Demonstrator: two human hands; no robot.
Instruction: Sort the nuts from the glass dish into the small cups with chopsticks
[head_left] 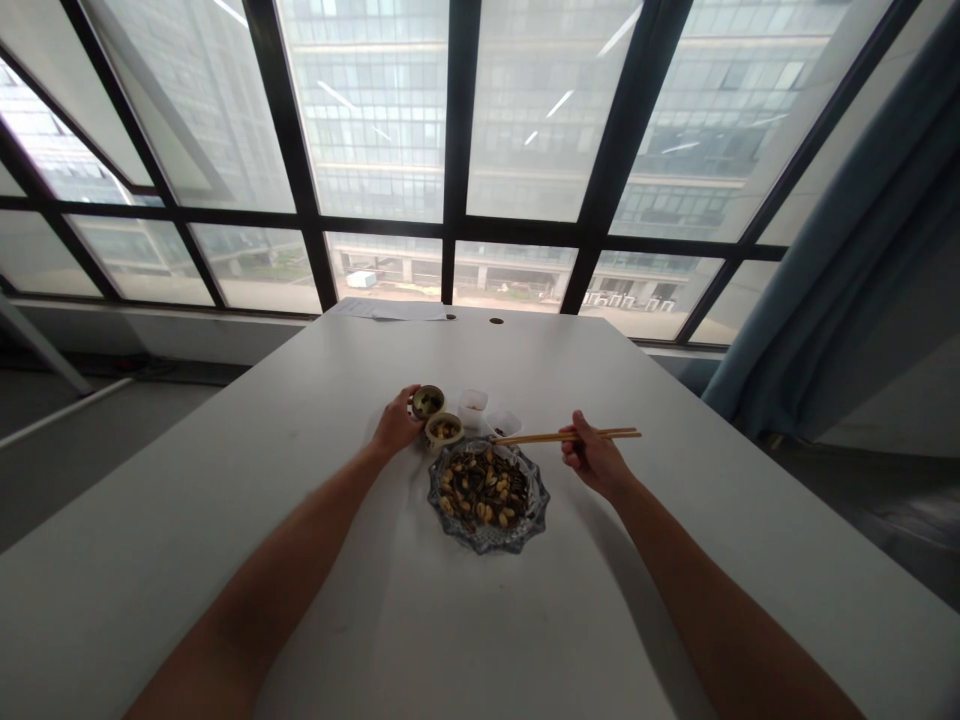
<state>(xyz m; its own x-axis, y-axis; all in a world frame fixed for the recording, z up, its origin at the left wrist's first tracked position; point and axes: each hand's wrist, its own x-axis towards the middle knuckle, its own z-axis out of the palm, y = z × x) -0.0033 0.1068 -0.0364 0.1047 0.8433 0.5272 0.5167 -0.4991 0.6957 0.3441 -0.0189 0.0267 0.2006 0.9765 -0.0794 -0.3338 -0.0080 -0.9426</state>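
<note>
A pair of wooden chopsticks is gripped in my right hand, their tips pointing left, over the far rim of a scalloped glass bowl. Sunflower seeds and peanuts fill that bowl. My left hand is closed around the side of a small round cup with something dark green inside. Beside it stands a second small cup holding light brown pieces. Two clear plastic cups stand behind the bowl: one has a few small bits, the other some dark pieces.
All the dishes stand on a long white table. Papers lie at its far left end, near two dark round spots. Large framed windows rise beyond, and a blue curtain hangs at the right.
</note>
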